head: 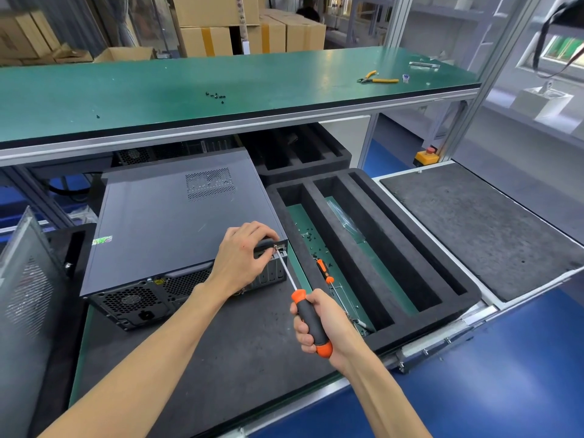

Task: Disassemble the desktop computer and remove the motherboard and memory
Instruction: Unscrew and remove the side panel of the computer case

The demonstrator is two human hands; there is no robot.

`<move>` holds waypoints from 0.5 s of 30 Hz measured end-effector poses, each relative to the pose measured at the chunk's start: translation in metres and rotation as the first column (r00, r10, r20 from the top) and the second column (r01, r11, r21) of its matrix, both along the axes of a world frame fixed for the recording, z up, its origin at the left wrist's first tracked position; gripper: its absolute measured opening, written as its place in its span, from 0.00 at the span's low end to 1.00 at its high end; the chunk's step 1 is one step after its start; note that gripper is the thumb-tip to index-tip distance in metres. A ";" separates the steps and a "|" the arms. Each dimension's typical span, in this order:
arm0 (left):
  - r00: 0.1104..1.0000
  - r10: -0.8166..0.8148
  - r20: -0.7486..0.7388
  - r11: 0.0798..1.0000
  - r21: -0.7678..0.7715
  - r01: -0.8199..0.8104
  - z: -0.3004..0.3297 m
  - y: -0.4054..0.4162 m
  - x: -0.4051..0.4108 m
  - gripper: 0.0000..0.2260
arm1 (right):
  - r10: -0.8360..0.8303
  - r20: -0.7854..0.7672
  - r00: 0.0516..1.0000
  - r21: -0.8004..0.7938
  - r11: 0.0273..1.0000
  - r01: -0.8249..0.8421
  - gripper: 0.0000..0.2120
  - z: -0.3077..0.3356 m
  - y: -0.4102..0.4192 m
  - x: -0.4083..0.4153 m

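A grey desktop computer case [177,222] lies on its side on a dark mat, its rear panel with fan grille facing me. My left hand [243,260] grips the case's near right corner, thumb and fingers curled over the edge by a screw. My right hand [316,324] holds an orange-and-grey screwdriver [311,320] by its handle. The shaft points up-left and its tip meets the screw at that rear corner.
A black foam tray [464,289] with long slots sits right of the case; a second screwdriver [323,269] and loose screws lie in it. A removed side panel [25,279] leans at left. Yellow pliers [377,78] and small screws [216,97] lie on the green shelf above.
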State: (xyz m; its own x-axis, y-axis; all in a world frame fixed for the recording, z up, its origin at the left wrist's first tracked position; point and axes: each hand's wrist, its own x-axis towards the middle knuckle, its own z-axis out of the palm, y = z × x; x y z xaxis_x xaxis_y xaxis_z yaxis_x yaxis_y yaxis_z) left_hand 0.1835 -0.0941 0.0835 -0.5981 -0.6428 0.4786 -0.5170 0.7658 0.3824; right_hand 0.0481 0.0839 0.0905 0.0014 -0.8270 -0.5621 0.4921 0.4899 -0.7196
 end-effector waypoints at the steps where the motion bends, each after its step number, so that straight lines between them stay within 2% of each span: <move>1: 1.000 0.001 -0.003 1.000 0.001 -0.001 0.000 0.000 0.000 0.09 | 0.001 0.001 1.000 0.000 1.000 -0.001 0.14 0.000 0.000 0.000; 8: 1.000 0.002 0.003 0.999 -0.037 -0.002 -0.006 -0.003 -0.001 0.06 | -0.008 -0.012 1.000 0.007 1.000 0.008 0.14 0.000 -0.001 -0.001; 15: 1.000 -0.018 0.012 0.997 -0.081 0.018 -0.010 -0.005 0.000 0.07 | -0.019 0.009 1.000 0.011 1.000 0.019 0.11 0.003 -0.001 0.004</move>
